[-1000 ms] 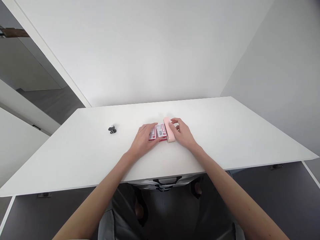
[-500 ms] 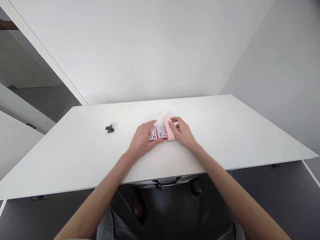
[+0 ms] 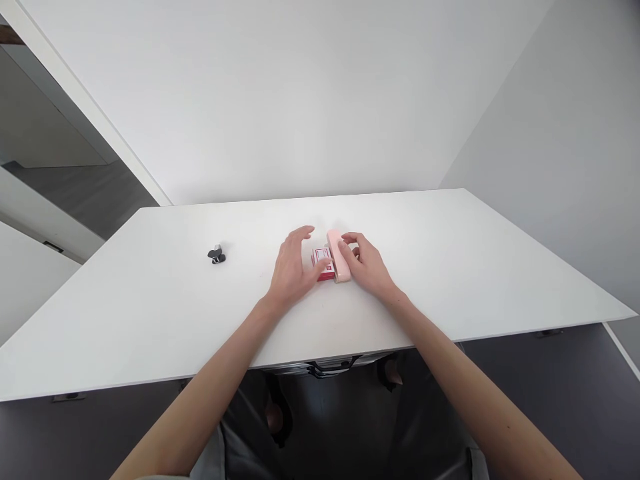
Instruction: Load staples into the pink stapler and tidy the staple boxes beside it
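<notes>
A pink stapler (image 3: 339, 257) lies lengthwise on the white table, its far end pointing away from me. My right hand (image 3: 369, 267) holds its right side, thumb on top and fingers curled. Against the stapler's left side sits a small red-and-white box (image 3: 324, 255); layered edges suggest two boxes stacked, though I cannot tell for sure. My left hand (image 3: 293, 270) is just left of it with fingers apart and curved. The left thumb reaches across the box's near part, hiding some of it, while the other fingers stay clear of it.
A small black and silver item (image 3: 217, 255) rests on the left part of the white table (image 3: 150, 300). A white wall (image 3: 310, 100) rises behind the table's far edge. Below the front edge a black handle (image 3: 333, 367) shows between my legs.
Two boxes lay side by side between my hands; now only one box top shows, beside the stapler. My left hand has opened wider, its fingers lifting off. The right hand stays on the stapler.
</notes>
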Demonstrator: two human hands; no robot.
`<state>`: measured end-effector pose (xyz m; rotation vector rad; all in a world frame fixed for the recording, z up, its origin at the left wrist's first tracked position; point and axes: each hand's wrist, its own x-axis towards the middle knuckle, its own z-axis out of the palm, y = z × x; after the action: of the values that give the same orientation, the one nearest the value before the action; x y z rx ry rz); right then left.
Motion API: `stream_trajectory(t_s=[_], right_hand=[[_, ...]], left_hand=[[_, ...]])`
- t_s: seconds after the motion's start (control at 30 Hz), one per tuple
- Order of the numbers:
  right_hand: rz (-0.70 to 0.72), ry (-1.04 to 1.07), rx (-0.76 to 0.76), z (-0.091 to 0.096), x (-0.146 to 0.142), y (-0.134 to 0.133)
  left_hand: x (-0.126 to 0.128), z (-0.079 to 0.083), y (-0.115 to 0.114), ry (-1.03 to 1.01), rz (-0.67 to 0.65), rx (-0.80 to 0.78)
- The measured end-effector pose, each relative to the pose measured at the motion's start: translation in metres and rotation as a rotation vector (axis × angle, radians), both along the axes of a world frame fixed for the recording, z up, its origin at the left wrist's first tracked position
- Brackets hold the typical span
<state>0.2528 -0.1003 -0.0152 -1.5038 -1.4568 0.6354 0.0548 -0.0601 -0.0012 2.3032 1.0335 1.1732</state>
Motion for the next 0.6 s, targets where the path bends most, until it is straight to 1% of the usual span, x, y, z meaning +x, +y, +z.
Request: stream_trajectory(t_s=[0.07,0.13,0.2,0.27,0.43,0.6], right_hand=[[-0.004,-0.005,-0.002,0.0006,0.0,0.0],[-0.009,-0.01,0.0,0.0008,0.0,-0.0001],[-0.011,-0.004,0.003,0.0006,0.0,-0.0003],[-0.008,0.009,0.006,0.0002,-0.0003,-0.0005],[0.016,0.044,0.022,-0.0004,-0.0011,-0.0007],[0.027,0.064,0.027,-0.0009,-0.0009,-0.0006]], left_hand=[[-0.0019,-0.0012,0.0027,-0.066,0.091,-0.072],[-0.0031,-0.0023,0.0054,-0.101,0.158,-0.185],[-0.0036,-0.0035,0.0076,-0.105,0.169,-0.287],[-0.0039,-0.0051,0.0089,-0.09,0.145,-0.341],[-0.0032,-0.0084,0.0094,-0.023,0.095,-0.346],[-0.0026,-0.0086,0.0091,-0.014,0.072,-0.349]])
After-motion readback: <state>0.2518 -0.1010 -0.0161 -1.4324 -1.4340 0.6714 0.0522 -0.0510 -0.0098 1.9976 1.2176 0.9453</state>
